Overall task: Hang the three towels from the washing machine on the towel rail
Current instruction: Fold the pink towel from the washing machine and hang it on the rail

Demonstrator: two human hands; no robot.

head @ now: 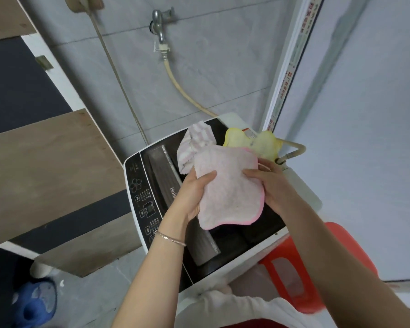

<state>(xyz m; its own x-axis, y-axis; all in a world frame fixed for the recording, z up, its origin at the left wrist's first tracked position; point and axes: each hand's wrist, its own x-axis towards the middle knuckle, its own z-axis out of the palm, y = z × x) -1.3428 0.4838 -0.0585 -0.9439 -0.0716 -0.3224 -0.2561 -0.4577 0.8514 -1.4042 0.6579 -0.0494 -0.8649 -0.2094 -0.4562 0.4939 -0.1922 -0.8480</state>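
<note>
Hands meet at the centre of the frame: our left hand pinches the left edge of the pink towel, thumb on top, and our right hand grips its right edge, so the cloth is held lifted between them above the washing machine. Just beyond it, toward upper centre, the striped towel lies bunched on the dark lid, with the yellow towel beside it at the machine's back right corner. We judge this as the first pick-up, with two towels left to collect. No towel rail shows anywhere in view, so the next move calls for turning to find it while keeping the towel spread for draping.
</note>
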